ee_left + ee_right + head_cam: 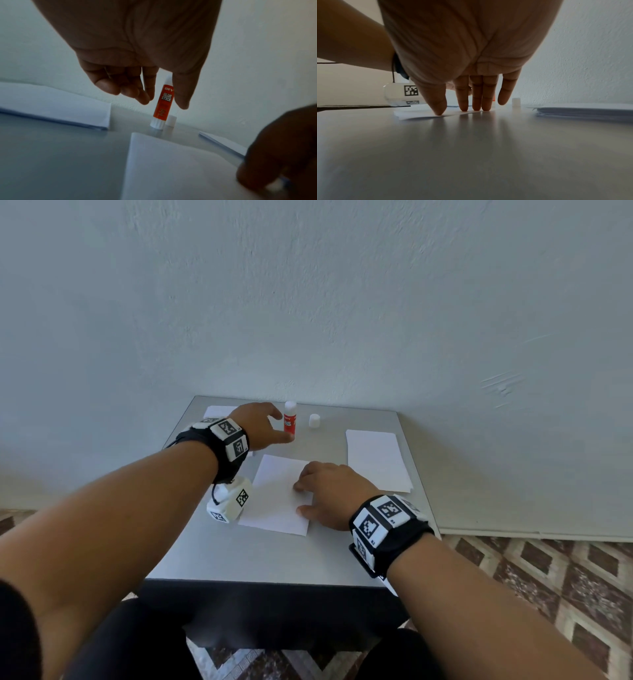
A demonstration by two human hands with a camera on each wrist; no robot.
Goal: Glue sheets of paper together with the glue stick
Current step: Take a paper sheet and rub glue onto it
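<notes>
Two hands busy: left hand (258, 424) spread loosely about upright, uncapped glue stick (289, 418) near table's (239, 553) far edge, not yet clasping; right hand (329, 494) flat-fingered, pinning sheet (274, 498). Probably light, rigid, tippy; best pinched mid-barrel

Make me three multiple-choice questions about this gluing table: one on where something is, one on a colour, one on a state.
1. Where does the loose white cap stand?
A. right of the glue stick
B. on the right paper stack
C. in the right hand

2. What colour is the glue stick label?
A. blue
B. red-orange
C. green

3. What is the right hand doing?
A. gripping the cap
B. hanging off the table
C. pressing fingertips on the middle sheet

Answers:
1 A: the cap sits on the table just right of the stick.
2 B: the left wrist view shows the red-orange label.
3 C: straight fingers rest on the paper's edge.
</notes>
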